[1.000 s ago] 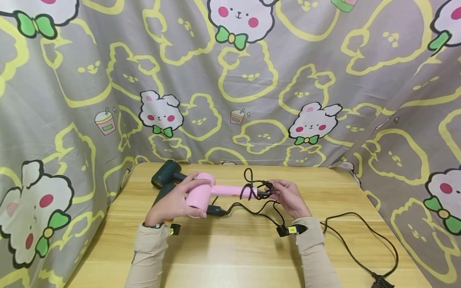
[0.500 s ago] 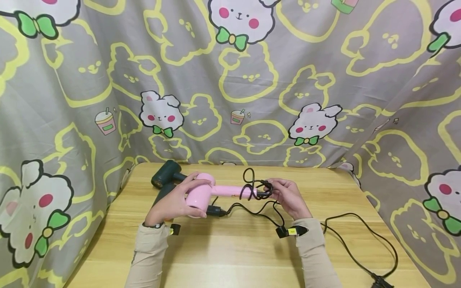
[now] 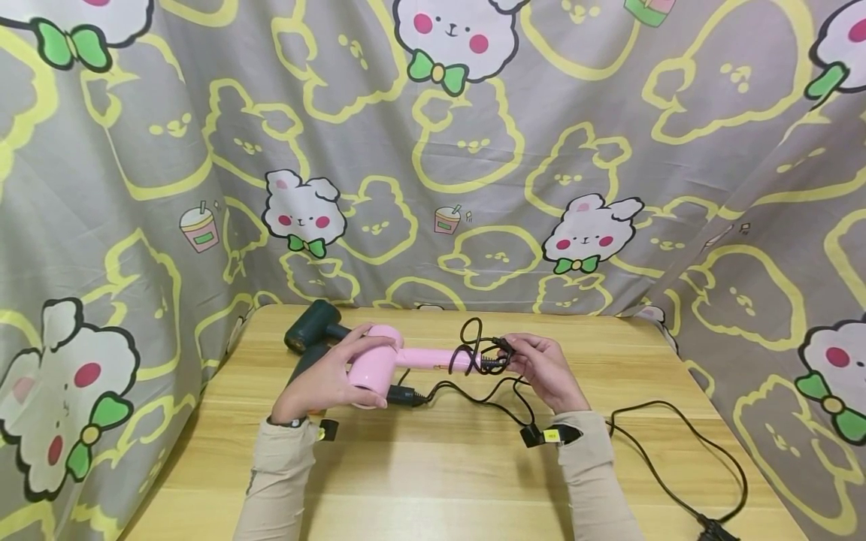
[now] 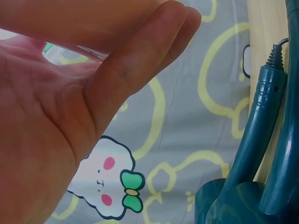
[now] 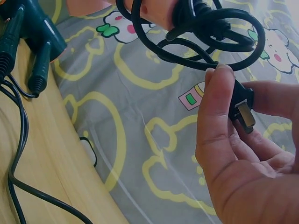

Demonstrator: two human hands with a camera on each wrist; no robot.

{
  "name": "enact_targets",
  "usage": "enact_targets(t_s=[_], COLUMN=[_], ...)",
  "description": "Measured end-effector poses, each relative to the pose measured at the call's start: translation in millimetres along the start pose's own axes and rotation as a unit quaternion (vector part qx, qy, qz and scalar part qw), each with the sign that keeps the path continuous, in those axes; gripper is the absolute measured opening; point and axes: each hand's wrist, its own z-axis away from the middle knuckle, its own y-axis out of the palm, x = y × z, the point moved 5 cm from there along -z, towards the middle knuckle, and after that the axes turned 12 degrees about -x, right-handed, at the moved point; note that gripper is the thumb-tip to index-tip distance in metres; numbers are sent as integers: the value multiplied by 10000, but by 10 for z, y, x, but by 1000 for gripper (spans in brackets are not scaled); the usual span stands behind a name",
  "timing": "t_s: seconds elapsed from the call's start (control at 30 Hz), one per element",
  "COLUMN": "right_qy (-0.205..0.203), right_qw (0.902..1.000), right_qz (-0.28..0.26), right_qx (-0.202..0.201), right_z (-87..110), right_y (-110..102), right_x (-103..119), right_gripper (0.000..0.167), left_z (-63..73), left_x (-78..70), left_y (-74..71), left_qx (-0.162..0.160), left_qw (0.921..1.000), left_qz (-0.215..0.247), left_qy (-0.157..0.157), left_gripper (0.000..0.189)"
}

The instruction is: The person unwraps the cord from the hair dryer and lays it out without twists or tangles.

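Note:
A pink hair dryer [image 3: 373, 368] is held up above the table, its handle pointing right. My left hand [image 3: 329, 376] grips it round the head, thumb below and fingers above. Its black cord [image 3: 467, 353] is looped around the end of the handle. At the cord's end, my right hand [image 3: 543, 368] pinches a black power plug [image 5: 242, 105] between thumb and fingers; the metal prongs show in the right wrist view. Behind and below the left hand lie two dark green hair dryers [image 3: 313, 327], one partly hidden by that hand.
The wooden table [image 3: 433, 473] carries the green dryers' black cords, which run right. One long cord [image 3: 676, 406] curves to a black plug [image 3: 716, 530] at the front right. A patterned grey curtain [image 3: 473, 248] closes off the back and sides.
The loose cord loop by the pink handle shifts slightly. The right hand turns a little with the plug, while the left hand stays in place.

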Motion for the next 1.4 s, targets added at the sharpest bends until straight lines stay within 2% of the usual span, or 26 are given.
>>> enact_targets(t_s=[0.47, 1.4], right_qy=[-86, -139], right_qw=[9995, 9993], right_qz=[-136, -13], right_qx=[268, 342], right_z=[32, 2], right_y=[38, 41], right_x=[23, -33], right_gripper=[22, 22], left_z=[0, -12], left_x=[21, 40], left_y=[-9, 8], left_qx=[20, 33], left_qw=[10000, 9999], left_qz=[61, -3], left_qy=[-60, -96], left_gripper=[87, 84])
